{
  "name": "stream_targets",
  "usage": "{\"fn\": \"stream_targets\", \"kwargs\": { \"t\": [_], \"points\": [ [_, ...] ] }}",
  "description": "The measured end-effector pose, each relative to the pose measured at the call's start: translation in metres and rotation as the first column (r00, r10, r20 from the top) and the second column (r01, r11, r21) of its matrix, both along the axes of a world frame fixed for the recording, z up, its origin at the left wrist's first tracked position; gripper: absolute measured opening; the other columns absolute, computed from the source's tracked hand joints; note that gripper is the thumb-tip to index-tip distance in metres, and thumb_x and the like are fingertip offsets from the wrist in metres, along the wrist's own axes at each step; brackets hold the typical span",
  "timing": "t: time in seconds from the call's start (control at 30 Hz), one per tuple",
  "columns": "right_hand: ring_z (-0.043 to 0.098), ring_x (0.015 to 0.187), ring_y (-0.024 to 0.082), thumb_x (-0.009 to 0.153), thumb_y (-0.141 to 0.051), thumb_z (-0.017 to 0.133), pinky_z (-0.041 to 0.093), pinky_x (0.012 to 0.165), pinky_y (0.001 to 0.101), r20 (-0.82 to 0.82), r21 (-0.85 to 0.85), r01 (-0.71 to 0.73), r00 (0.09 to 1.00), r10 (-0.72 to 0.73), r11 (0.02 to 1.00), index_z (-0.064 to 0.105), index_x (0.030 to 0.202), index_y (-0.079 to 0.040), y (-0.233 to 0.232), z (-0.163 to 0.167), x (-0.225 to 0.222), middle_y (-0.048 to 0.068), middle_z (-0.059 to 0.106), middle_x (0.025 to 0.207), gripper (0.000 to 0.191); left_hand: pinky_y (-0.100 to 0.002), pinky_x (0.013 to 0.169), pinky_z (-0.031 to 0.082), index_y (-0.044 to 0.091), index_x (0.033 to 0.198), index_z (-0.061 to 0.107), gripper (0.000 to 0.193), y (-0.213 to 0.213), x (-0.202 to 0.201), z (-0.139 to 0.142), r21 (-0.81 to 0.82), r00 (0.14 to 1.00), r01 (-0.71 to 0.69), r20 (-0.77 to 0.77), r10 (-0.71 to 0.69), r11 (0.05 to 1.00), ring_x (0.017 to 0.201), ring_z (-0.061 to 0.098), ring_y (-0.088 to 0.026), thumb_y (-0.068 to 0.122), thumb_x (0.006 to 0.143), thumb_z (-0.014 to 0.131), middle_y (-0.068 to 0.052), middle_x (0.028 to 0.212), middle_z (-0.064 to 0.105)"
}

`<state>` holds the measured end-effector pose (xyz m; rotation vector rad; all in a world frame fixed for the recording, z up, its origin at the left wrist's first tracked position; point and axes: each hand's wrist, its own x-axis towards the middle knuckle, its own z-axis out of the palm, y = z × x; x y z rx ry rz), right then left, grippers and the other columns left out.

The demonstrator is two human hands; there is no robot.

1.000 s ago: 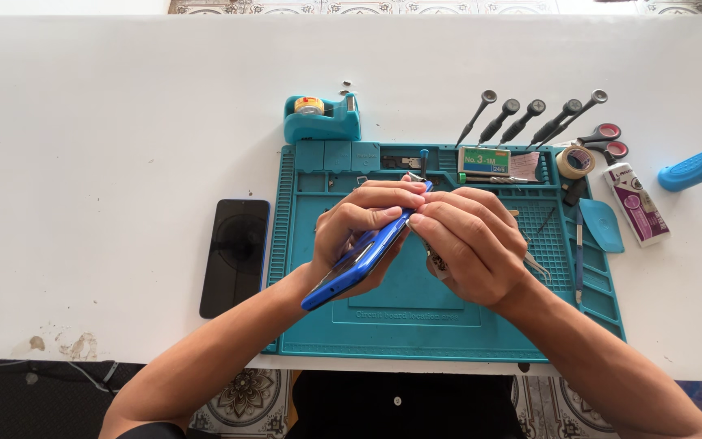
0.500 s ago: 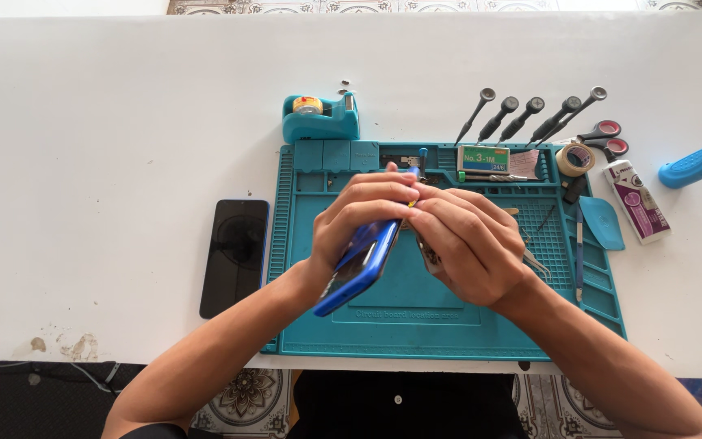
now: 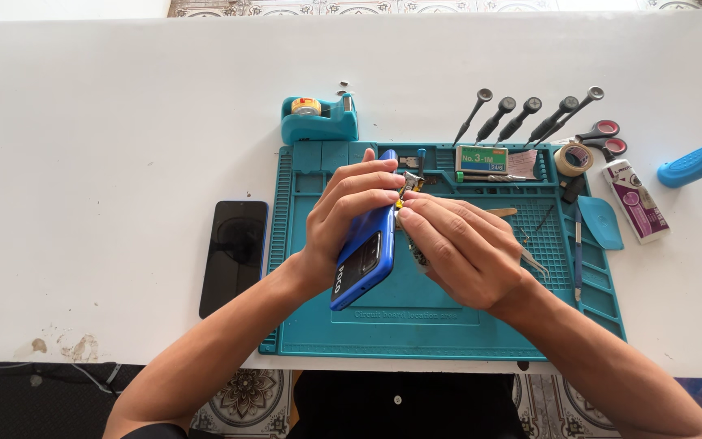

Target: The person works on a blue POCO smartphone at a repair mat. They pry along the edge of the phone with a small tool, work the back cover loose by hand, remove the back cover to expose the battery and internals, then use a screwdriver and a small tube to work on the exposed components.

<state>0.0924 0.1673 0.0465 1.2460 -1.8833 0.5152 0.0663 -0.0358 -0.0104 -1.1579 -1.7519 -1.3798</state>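
Note:
My left hand (image 3: 343, 219) grips a blue phone (image 3: 365, 256), tilted on edge above the teal repair mat (image 3: 440, 325) with its blue back toward the camera. My right hand (image 3: 461, 248) presses against the phone's inner side. Its fingertips pinch a small part with a yellow bit (image 3: 404, 195) near the phone's top edge. What lies under the right hand is mostly hidden.
A black phone screen (image 3: 234, 256) lies left of the mat. A teal tape dispenser (image 3: 318, 118), several screwdrivers (image 3: 522, 118), scissors (image 3: 599, 138), a tape roll (image 3: 572, 159), a small tube (image 3: 634, 200), tweezers (image 3: 534, 260) and a blue tool handle (image 3: 699, 158) sit around the mat's top and right.
The blue phone has turned more upright and shifted toward the far edge of the mat. Both hands moved with it, the right fingertips now at its top edge.

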Motion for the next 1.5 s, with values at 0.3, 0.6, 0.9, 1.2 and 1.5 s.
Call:
{"fn": "stream_targets", "kwargs": {
  "t": [0.3, 0.6, 0.9, 1.2, 1.5],
  "points": [
    [0.074, 0.108, 0.035, 0.089, -0.005, 0.079, 0.059, 0.092, 0.0442, 0.029, -0.008, -0.009, 1.000, 0.010, 1.000, 0.063, 0.119, 0.006, 0.000, -0.003, 0.003, 0.023, 0.073, 0.113, 0.035, -0.049, 0.131, 0.037, 0.019, 0.135, 0.054, 0.050, 0.002, 0.001, -0.002, 0.000, 1.000, 0.013, 0.005, -0.013, 1.000, 0.142, 0.053, -0.027, 0.019, 0.095, 0.083, -0.006, 0.140, 0.061],
    [0.075, 0.105, 0.036, 0.088, -0.005, 0.079, 0.060, 0.089, 0.0443, 0.032, -0.037, -0.037, 0.999, 0.038, 0.999, 0.062, 0.119, 0.006, 0.000, -0.001, 0.007, 0.024, 0.073, 0.110, 0.037, -0.048, 0.127, 0.042, 0.016, 0.135, 0.053, 0.048, 0.000, -0.001, 0.004, -0.033, 1.000, 0.010, 0.024, -0.009, 0.999, 0.143, 0.055, -0.030, 0.022, 0.095, 0.079, -0.008, 0.140, 0.061],
    [0.078, 0.096, 0.032, 0.086, 0.013, 0.067, 0.066, 0.084, 0.0384, 0.057, -0.148, 0.047, 0.998, -0.039, 0.988, 0.066, 0.112, 0.008, -0.006, -0.006, -0.003, 0.021, 0.075, 0.102, 0.026, -0.046, 0.126, 0.044, 0.013, 0.141, 0.044, 0.043, 0.008, -0.001, -0.003, -0.008, 0.993, 0.086, 0.086, -0.085, 0.996, 0.143, 0.053, -0.033, 0.005, 0.103, 0.064, -0.015, 0.143, 0.057],
    [0.078, 0.087, 0.025, 0.094, 0.011, 0.069, 0.063, 0.074, 0.0306, 0.280, -0.257, 0.104, 0.959, -0.029, 0.961, 0.066, 0.108, 0.002, -0.011, -0.021, -0.017, 0.015, 0.075, 0.098, 0.017, -0.033, 0.091, 0.051, 0.004, 0.144, 0.035, 0.050, 0.015, 0.002, -0.017, 0.093, 0.960, 0.168, 0.212, -0.185, 0.981, 0.106, 0.061, -0.023, -0.003, 0.101, 0.059, -0.017, 0.125, 0.055],
    [0.076, 0.078, 0.021, 0.090, 0.016, 0.063, 0.059, 0.068, 0.0280, 0.309, -0.295, 0.165, 0.949, -0.069, 0.941, 0.066, 0.106, 0.005, -0.012, -0.028, -0.020, 0.015, 0.074, 0.092, 0.020, -0.031, 0.095, 0.053, 0.005, 0.144, 0.038, 0.041, 0.019, 0.003, -0.024, 0.129, 0.916, 0.203, 0.325, -0.235, 0.971, 0.106, 0.062, -0.017, -0.002, 0.107, 0.053, -0.014, 0.123, 0.059]
  ]
}}
